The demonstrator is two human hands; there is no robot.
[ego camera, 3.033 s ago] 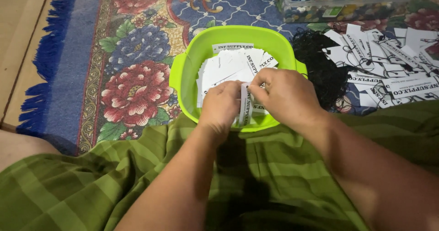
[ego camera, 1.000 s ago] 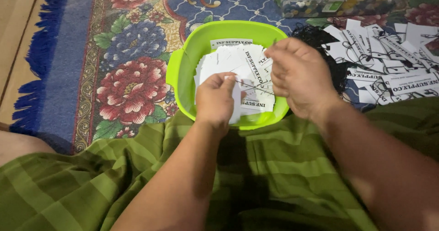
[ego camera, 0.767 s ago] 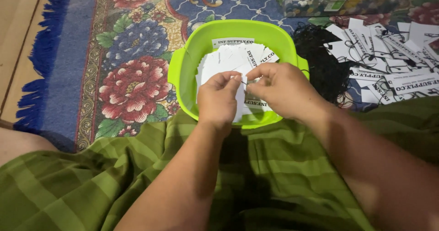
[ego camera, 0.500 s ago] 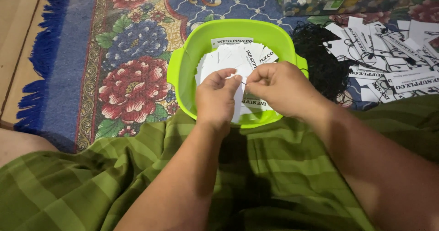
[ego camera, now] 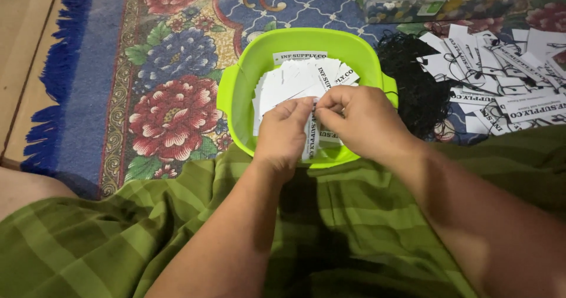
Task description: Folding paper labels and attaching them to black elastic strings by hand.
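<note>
Both hands meet over the near rim of the lime-green basin, which sits on the flowered carpet just beyond the person's green checked cloth. The left hand and right hand each have their grip pinched on one narrow white paper tag, held upright between them. More white tags lie piled inside the basin. A tangle of black string and strung tags lie to the right.
</note>
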